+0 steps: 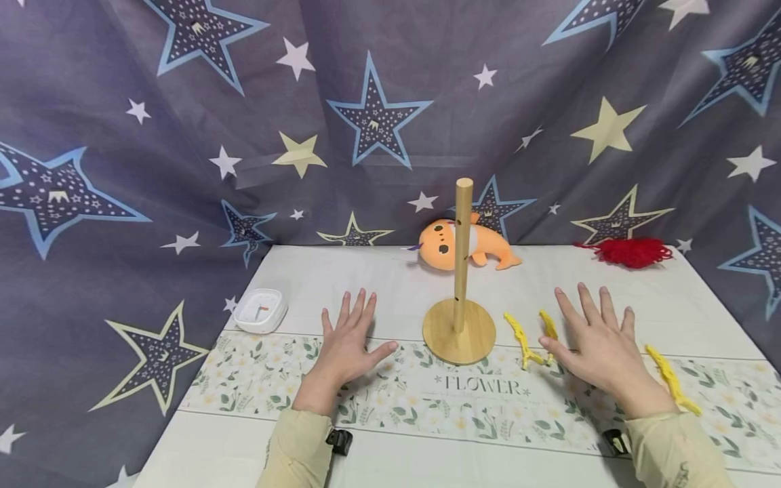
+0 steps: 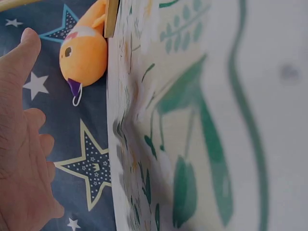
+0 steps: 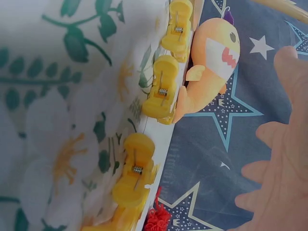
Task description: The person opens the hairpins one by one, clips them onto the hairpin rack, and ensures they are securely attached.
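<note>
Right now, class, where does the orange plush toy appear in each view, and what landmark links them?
Head: orange plush toy, just right of centre, partly behind the wooden stand.
Left wrist: upper left.
Right wrist: upper half, right of centre.
Shared landmark: the star-patterned cloth behind it.

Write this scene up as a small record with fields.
left grip: fingers spread, holding nothing
right grip: fingers spread, holding nothing
yellow clips: three; two left of the right grip, one right
wooden stand: upright, between both grips
orange plush toy: behind the stand
red yarn: back right
white device: left of the left grip
</note>
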`<state>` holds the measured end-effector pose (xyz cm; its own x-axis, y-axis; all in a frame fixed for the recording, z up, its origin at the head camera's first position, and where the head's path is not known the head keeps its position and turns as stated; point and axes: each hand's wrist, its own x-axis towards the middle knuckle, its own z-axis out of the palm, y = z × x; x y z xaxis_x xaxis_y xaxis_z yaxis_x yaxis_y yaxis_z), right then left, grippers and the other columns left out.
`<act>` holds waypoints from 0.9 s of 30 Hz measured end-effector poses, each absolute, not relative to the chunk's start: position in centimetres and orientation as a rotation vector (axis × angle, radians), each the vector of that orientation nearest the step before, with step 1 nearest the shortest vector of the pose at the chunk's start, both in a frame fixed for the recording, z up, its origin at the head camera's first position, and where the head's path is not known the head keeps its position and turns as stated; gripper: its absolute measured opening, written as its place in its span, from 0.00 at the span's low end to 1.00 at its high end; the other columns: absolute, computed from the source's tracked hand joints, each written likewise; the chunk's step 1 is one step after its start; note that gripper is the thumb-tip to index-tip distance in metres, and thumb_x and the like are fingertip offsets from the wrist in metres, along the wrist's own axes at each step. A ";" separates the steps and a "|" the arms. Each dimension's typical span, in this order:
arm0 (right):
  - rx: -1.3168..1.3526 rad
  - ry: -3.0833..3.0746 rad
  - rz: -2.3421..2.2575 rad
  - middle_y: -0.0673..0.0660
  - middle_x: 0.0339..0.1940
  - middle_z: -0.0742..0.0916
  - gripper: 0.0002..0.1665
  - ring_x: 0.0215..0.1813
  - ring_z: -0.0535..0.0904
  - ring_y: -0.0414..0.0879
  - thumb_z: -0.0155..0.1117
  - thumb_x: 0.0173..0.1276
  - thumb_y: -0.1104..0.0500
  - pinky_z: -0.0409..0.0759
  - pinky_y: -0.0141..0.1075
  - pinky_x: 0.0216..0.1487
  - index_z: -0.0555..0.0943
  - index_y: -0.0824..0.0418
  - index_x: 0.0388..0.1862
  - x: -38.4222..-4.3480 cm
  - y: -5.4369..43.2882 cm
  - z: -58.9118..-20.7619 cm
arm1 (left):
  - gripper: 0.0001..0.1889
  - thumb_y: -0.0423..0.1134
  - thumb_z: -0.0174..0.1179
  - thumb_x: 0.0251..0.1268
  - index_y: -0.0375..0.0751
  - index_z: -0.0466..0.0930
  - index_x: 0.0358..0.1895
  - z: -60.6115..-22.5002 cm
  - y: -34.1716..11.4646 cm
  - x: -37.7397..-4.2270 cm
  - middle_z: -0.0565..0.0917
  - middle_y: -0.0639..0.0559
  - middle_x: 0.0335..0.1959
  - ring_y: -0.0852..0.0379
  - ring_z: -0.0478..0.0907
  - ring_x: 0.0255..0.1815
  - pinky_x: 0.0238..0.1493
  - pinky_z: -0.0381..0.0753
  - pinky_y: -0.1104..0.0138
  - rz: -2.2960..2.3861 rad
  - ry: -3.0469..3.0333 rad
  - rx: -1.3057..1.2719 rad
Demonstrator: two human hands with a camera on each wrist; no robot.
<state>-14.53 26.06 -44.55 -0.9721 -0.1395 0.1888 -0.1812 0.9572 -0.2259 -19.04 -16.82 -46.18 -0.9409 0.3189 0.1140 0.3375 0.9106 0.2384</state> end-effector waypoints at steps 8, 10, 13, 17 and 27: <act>0.241 -2.917 0.351 0.71 0.78 0.48 0.55 0.75 0.28 0.71 0.53 0.66 0.29 0.24 0.75 0.61 0.43 0.51 0.81 -13.9 26.8 -44.0 | 0.53 0.77 0.46 0.59 0.50 0.38 0.80 -45.9 -15.5 -19.3 0.38 0.53 0.79 0.49 0.26 0.78 0.69 0.24 0.37 -0.372 -2.980 -0.582; 0.238 -2.915 0.360 0.71 0.78 0.48 0.55 0.75 0.28 0.71 0.54 0.67 0.30 0.23 0.75 0.62 0.43 0.51 0.81 -13.6 27.2 -43.8 | 0.54 0.76 0.48 0.59 0.49 0.39 0.80 -45.8 -14.7 -19.4 0.38 0.53 0.79 0.48 0.27 0.78 0.69 0.25 0.36 -0.380 -2.975 -0.624; 0.220 -2.922 0.364 0.72 0.78 0.49 0.55 0.75 0.29 0.72 0.55 0.67 0.31 0.23 0.74 0.62 0.43 0.51 0.81 -12.9 28.0 -43.5 | 0.55 0.76 0.49 0.58 0.47 0.41 0.80 -45.9 -13.2 -19.8 0.38 0.52 0.79 0.48 0.27 0.79 0.69 0.26 0.36 -0.380 -2.989 -0.707; 0.186 -2.941 0.398 0.73 0.77 0.48 0.55 0.75 0.32 0.74 0.55 0.68 0.33 0.27 0.75 0.62 0.42 0.52 0.81 -11.9 29.8 -43.2 | 0.55 0.76 0.49 0.57 0.46 0.42 0.80 -45.9 -10.9 -20.4 0.38 0.51 0.80 0.46 0.30 0.79 0.70 0.30 0.36 -0.381 -3.046 -0.826; 0.036 -3.077 0.393 0.82 0.73 0.50 0.57 0.68 0.42 0.84 0.55 0.69 0.34 0.49 0.78 0.56 0.40 0.60 0.80 -9.1 34.7 -44.4 | 0.57 0.75 0.52 0.56 0.43 0.42 0.79 -46.6 -7.7 -21.7 0.44 0.45 0.80 0.45 0.37 0.79 0.71 0.36 0.38 -0.372 -3.171 -0.913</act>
<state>-9.13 34.70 -44.38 -0.9989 -0.0180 0.0424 -0.0280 0.9677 -0.2507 -21.73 -7.72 -46.59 -0.8341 0.5408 -0.1090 0.5009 0.8251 0.2613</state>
